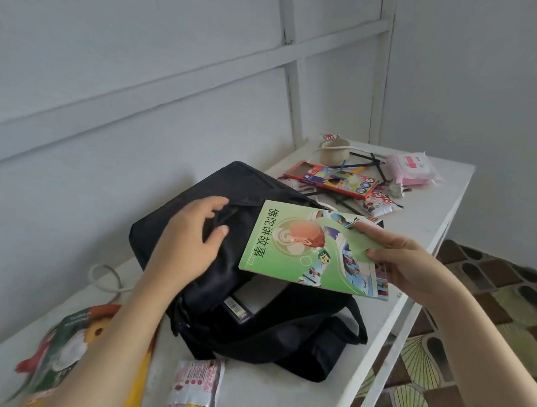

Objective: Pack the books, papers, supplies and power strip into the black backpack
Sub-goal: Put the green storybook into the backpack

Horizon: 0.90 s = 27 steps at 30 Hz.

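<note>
Black backpack (246,183) lies on its side on the white counter (280,399), under and just beyond the left hand (186,239), with its mouth facing the person. The step in hand looks like loading books. A dark book (237,308) already shows inside the opening, below the left hand's wrist, and a green book (296,246) hangs between the two hands, over the bag's mouth.

The left hand comes in from the near left with its palm down. Its fingers and thumb curl on the bag's upper flap, apparently holding the mouth open. The right hand (411,262) reaches in from the near right and pinches the green book's right edge, thumb on the cover and fingers beneath. The book is tilted, its far-left corner close to the left hand's thumb.

The next move probably calls for dropping the book's near edge toward the gap and sliding it in flat beside the dark one, while the left hand lifts the flap higher.

Beyond the right hand wait a coloured pencil box (334,179), loose pencils, a tape roll (335,150) and a pink pack (410,169), none yet packed.
</note>
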### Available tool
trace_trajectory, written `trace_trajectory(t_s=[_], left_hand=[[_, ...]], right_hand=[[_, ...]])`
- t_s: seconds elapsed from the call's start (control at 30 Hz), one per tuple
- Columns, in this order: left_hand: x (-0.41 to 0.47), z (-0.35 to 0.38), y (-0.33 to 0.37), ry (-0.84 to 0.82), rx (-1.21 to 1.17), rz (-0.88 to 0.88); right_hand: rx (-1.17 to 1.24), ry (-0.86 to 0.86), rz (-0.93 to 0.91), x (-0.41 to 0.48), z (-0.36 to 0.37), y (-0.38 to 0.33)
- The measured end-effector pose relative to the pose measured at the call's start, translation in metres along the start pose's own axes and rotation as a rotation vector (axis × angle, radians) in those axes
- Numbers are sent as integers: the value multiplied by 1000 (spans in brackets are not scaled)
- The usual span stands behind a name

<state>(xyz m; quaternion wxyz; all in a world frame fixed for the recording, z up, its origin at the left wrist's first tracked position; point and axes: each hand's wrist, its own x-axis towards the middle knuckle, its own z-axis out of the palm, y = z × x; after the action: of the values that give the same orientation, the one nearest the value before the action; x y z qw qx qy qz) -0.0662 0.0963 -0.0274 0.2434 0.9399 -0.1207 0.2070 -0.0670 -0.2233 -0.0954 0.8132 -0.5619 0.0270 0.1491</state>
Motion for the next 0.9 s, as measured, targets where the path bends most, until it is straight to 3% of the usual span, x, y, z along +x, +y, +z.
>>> trace_trajectory(t_s=[0.13,0.23,0.33,0.53,0.8,0.9], left_hand=[[-27,12,13,-191,-17,-4],[-40,22,9,-277,107,-2],[-41,28,0,-260,233,24],[-28,22,-21,-183,264,197],[-22,12,-14,-390,362,39],[-15,0,-6,-375,270,-24]], right_hand=[[-5,25,30,5,4,2],[-8,27,35,5,3,4],[3,30,29,5,5,8],[89,12,-3,0,4,13],[115,-19,-18,-9,-9,15],[127,-19,-4,-13,-18,15]])
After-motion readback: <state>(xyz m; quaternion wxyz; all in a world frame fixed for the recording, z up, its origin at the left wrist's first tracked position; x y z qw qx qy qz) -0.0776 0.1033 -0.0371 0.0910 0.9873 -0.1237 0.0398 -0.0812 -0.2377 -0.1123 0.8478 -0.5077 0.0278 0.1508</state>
